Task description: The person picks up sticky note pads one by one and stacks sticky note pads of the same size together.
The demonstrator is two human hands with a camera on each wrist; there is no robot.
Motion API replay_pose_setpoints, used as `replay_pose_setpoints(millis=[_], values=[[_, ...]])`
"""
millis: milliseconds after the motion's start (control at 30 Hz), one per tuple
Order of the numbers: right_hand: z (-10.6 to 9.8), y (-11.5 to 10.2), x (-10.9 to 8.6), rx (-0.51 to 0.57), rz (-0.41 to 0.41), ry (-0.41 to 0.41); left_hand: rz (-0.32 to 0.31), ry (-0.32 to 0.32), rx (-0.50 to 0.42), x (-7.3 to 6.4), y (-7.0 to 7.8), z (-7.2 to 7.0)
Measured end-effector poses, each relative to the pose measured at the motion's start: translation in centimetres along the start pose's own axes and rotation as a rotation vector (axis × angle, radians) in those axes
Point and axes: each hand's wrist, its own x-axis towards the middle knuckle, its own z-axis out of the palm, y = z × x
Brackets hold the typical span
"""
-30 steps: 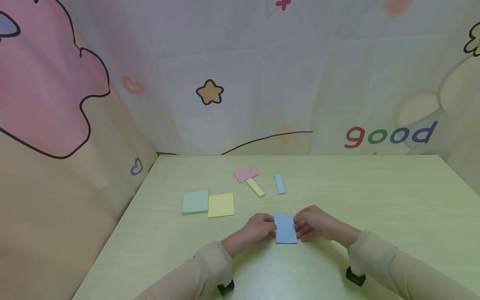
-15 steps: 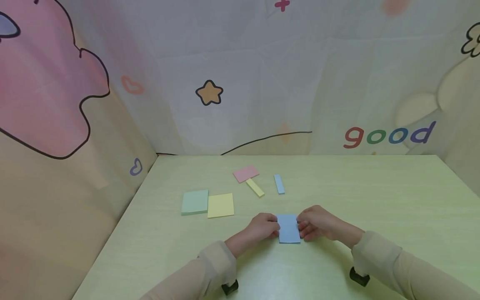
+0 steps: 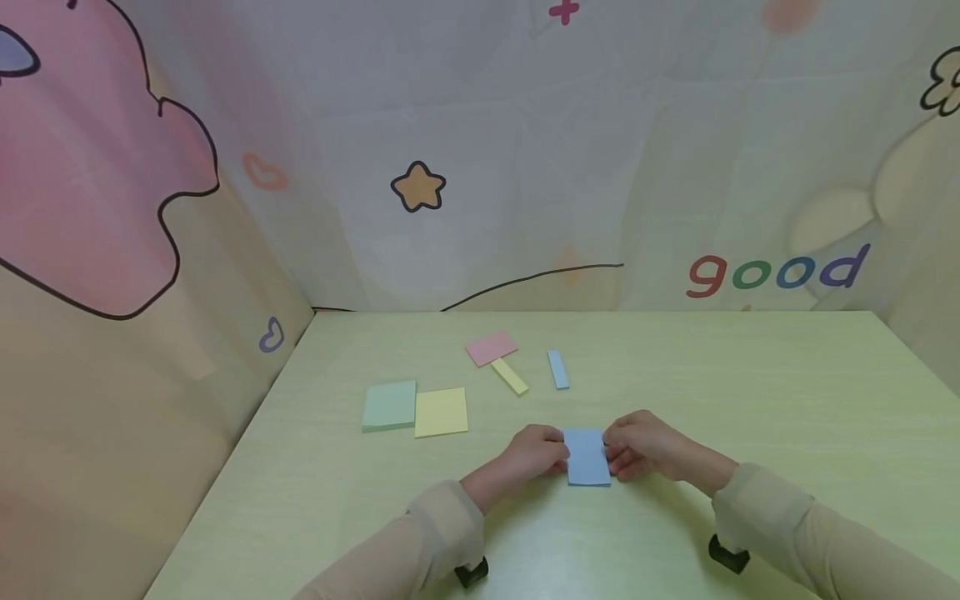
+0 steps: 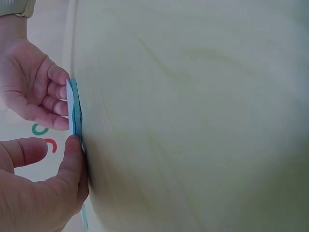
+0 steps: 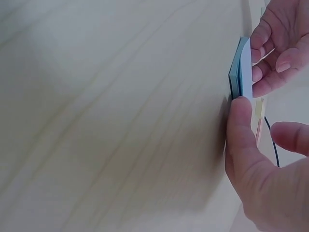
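Note:
A blue sticky note pad (image 3: 587,457) lies near the middle front of the table, between the two hands in the head view. My left hand (image 3: 531,452) holds its left edge with the fingertips. On the opposite edge, the fingers of my right hand (image 3: 647,446) hold it too. From the left wrist view, the pad (image 4: 74,107) appears edge-on, its layers slightly fanned apart. The right wrist view shows the pad (image 5: 240,70) as a thick stack with a pale top sheet, and the right index finger at its near edge.
Left of the hands, a green sticky note pad (image 3: 389,406) touches a yellow one (image 3: 441,412). Farther back lie a pink pad (image 3: 492,348), a narrow yellow strip (image 3: 510,377) and a narrow blue strip (image 3: 558,369). A printed cloth wall (image 3: 525,183) borders the table's back edge.
Both hands have shifted to the right across the table, carrying the blue sticky note pad along between them. The other pads and strips stay in place.

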Motion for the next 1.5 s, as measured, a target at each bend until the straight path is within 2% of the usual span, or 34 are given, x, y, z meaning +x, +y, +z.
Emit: replay_pose_setpoints(millis=[367,667,800,1100,1500], values=[[0.0,0.2,0.1,-0.090,-0.034,0.055,0.000,0.011,-0.012,0.1,0.5,0.5],[0.3,0.1,0.3,-0.207,-0.068,0.116,0.054,0.019,0.086,0.1,0.7,0.5],[0.4,0.0,0.1,-0.242,-0.075,0.133,0.041,0.019,0.091,0.2,0.6,0.6],[0.5,-0.1,0.0,-0.270,-0.095,0.135,0.018,0.029,0.082,0.5,0.5,0.7],[0.3,-0.2,-0.2,-0.307,-0.070,0.121,0.020,0.035,0.093,0.5,1.0,0.8]])
